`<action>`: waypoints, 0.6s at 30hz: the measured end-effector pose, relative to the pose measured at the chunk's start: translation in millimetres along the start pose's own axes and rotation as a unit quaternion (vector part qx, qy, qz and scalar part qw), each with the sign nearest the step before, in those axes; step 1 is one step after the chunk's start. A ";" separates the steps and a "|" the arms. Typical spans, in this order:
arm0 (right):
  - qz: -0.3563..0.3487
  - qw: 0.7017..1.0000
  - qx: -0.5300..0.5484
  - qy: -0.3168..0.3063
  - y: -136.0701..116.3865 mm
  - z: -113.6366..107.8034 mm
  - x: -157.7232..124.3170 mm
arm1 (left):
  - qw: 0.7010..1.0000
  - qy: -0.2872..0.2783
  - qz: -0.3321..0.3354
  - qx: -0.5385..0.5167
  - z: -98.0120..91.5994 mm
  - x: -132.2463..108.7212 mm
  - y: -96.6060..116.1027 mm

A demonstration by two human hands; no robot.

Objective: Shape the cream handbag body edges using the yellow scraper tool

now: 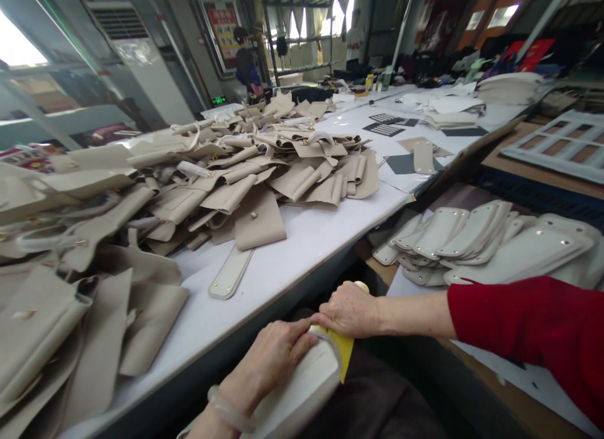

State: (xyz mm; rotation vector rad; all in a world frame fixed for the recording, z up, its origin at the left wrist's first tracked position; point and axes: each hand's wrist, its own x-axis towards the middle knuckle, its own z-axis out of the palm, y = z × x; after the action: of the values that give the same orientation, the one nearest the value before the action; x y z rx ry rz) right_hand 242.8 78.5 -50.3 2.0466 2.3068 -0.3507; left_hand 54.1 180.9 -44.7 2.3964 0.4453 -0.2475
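A long cream panel [302, 395] lies over my lap, its rounded far end bent upward. My left hand [276, 354], with a pale bangle at the wrist, is closed on that panel near its far end, thumb and fingers pressed on it. Right beside it, my right hand [349, 310] is closed in a fist on a yellow strip [345, 354] along the panel's curved edge. A pale yellow rounded end [362, 287] pokes out above the fist. What lies inside the fist is hidden.
Many beige leather bag pieces [226, 181] are heaped on the white table [264, 278]. One cream strap piece with studs [231, 272] lies near its edge. Stacked cream studded panels [472, 238] are at my right. A white slotted frame [561, 143] sits beyond them. People stand far back.
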 end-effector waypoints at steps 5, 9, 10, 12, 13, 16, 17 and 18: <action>0.056 0.998 0.023 0.003 -22.2 2.9 -13.6 | 0.997 -0.011 0.000 -0.071 -2.6 -5.6 1.5; 0.086 0.994 0.064 0.011 -36.8 5.4 -24.1 | 0.979 -0.050 -0.008 -0.197 -7.1 -4.7 -1.8; 0.094 0.992 0.081 0.015 -38.4 6.9 -27.3 | 0.975 -0.053 -0.015 -0.214 -8.0 -3.4 -3.4; 0.118 0.984 0.129 0.025 -37.6 12.0 -34.6 | 0.970 -0.055 -0.030 -0.235 -9.0 0.0 -7.1; 0.133 0.977 0.162 0.029 -35.2 15.7 -38.6 | 0.967 -0.054 -0.038 -0.244 -8.9 1.9 -9.1; 0.183 0.938 0.293 0.033 -22.6 30.3 -49.8 | 0.959 -0.060 -0.060 -0.269 -6.7 7.3 -14.9; 0.200 0.918 0.340 0.033 -18.1 35.1 -52.7 | 0.957 -0.062 -0.064 -0.275 -5.8 8.8 -16.5; 0.216 0.897 0.383 0.032 -14.2 39.2 -55.2 | 0.955 -0.065 -0.066 -0.282 -5.1 10.2 -17.9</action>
State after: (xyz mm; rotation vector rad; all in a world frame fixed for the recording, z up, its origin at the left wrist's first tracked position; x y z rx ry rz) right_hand 231.2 15.6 -76.6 2.8385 1.7934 -1.3437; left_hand 57.1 199.5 -54.4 1.7846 0.5343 -0.2904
